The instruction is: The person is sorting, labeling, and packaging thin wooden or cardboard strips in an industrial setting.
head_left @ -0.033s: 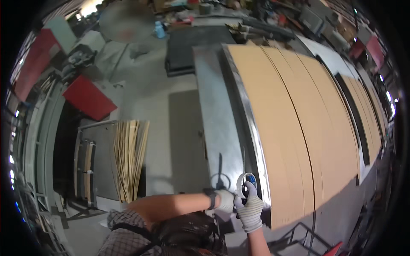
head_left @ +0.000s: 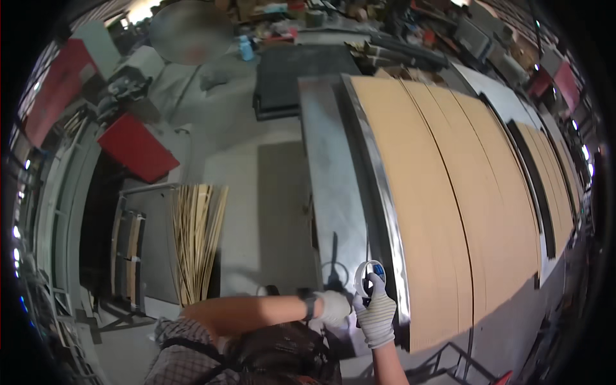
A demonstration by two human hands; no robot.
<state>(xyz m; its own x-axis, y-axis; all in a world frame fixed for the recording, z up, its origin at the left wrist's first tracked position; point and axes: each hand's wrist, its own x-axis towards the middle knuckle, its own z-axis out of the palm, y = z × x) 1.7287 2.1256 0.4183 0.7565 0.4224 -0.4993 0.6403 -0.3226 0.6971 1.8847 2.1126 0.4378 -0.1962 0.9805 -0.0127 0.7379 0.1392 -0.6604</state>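
Note:
My right hand (head_left: 376,316), in a striped white knit glove, is closed around a white ring-shaped roll (head_left: 360,277) with blue showing inside it. A thin dark strip (head_left: 368,240) rises from the ring; I cannot tell whether it is part of it. Close by on the left is my left hand (head_left: 335,308), also gloved, with a dark watch (head_left: 308,303) at the wrist. Its fingers are curled toward the right hand, and what they hold, if anything, is hidden. Both hands are over the near end of a grey metal sheet (head_left: 330,173), where the ring casts a shadow.
Right of my hands lie long tan corrugated boards (head_left: 436,192), bordered by a shiny metal edge (head_left: 393,237). A bundle of thin wooden strips (head_left: 197,244) lies to the left, below a red panel (head_left: 138,149). Dark stacked sheets (head_left: 305,70) and a blue bottle (head_left: 246,48) are farther off.
The surroundings have shifted slightly down and right in the picture. My left hand has drawn a little away from the right one. The right hand keeps its grip on the ring-shaped roll.

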